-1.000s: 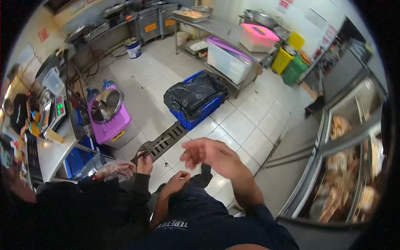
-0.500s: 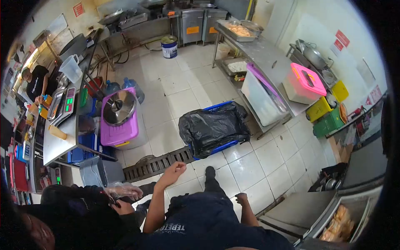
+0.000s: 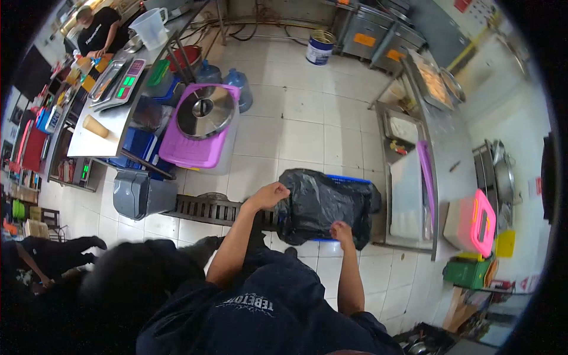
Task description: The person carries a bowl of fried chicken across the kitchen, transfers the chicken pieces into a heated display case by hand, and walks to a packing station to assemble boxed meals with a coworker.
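A crumpled black plastic bag [image 3: 319, 204] lies over a blue plastic basket [image 3: 349, 178] on the tiled floor in front of me. My left hand [image 3: 269, 197] reaches to the bag's left edge, its fingers loosely bent and apart. The fingertips overlap the bag in the view; whether they touch it I cannot tell. Over the near right part of the bag is my right hand [image 3: 341, 231], fingers half curled, with nothing visible in them. Most of the basket is hidden by the bag.
A floor drain grate [image 3: 198, 208] runs left of the basket. Beyond it stand a purple-lidded bin [image 3: 177, 151] with a steel lid [image 3: 205, 112] and a grey bin [image 3: 145, 195]. A steel table [image 3: 452, 139] stands right. One person [image 3: 97, 35] works far left; another is close on my left.
Both my hands have moved forward to the black bag, the right one now over it. My view has turned and come closer to the basket.
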Action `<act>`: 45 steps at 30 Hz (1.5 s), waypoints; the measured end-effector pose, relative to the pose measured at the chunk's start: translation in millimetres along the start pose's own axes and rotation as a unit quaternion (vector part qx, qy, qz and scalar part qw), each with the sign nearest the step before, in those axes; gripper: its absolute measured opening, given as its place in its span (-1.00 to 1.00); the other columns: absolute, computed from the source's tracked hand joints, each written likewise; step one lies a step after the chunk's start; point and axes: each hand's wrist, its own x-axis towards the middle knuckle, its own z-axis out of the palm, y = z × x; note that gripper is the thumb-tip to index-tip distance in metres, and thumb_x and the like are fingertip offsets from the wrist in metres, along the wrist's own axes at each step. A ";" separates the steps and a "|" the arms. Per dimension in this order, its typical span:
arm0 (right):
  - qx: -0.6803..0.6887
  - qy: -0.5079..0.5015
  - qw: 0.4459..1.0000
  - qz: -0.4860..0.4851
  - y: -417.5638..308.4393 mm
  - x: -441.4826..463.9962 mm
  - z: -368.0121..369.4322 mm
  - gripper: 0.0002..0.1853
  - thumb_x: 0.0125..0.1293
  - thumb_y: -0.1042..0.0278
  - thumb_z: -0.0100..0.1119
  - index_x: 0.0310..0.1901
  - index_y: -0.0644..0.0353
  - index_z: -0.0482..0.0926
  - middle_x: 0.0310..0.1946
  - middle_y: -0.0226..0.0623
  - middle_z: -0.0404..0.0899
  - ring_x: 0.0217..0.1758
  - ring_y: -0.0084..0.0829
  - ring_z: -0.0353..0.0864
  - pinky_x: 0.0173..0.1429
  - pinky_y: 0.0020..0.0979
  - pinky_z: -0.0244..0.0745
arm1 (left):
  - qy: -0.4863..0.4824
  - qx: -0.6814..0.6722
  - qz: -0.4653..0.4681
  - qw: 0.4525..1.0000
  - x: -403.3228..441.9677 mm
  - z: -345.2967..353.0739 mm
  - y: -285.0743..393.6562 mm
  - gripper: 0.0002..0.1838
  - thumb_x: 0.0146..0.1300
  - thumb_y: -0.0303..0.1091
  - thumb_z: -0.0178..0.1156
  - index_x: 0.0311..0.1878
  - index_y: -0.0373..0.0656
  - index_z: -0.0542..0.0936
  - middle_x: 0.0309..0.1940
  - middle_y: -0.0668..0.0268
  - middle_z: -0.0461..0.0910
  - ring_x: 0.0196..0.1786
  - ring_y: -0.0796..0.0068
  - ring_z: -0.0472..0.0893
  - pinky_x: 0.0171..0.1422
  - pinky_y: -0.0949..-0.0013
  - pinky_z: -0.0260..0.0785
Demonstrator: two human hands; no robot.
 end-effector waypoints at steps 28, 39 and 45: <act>-0.314 -0.125 0.940 -0.038 -315.4 406.8 176.8 -0.27 0.00 -0.28 0.06 0.00 0.26 0.45 0.13 0.00 0.29 0.28 -0.19 0.14 0.30 -0.39 0.03 | -0.057 -0.098 -0.114 0.987 381.0 -320.0 -23.6 -0.29 0.19 0.15 -0.07 0.26 -0.17 0.18 0.27 0.17 0.13 0.34 0.29 0.05 0.37 0.33 -0.17; -0.330 0.008 0.944 -0.024 -436.7 626.4 -23.9 -0.26 0.05 -0.31 -0.09 -0.09 0.33 0.48 -0.04 0.04 0.43 0.12 -0.12 0.33 0.14 -0.21 0.22 | -0.376 0.616 0.177 0.669 716.9 -329.9 -59.5 -0.55 0.16 -0.29 -0.05 0.15 -0.11 0.27 -0.28 0.02 0.49 -0.21 0.17 0.52 -0.20 0.03 0.32; -0.100 0.039 0.989 -0.106 -716.6 638.5 -96.0 -0.46 0.15 -0.11 -0.03 -0.51 0.32 0.58 -0.64 -0.23 0.57 -0.45 -0.36 0.59 -0.22 -0.39 0.43 | -0.208 0.366 0.016 0.907 944.6 -380.8 78.9 -0.60 0.12 -0.16 0.06 -0.09 -0.29 0.48 -0.15 0.16 0.51 -0.07 0.31 0.45 0.03 0.29 0.28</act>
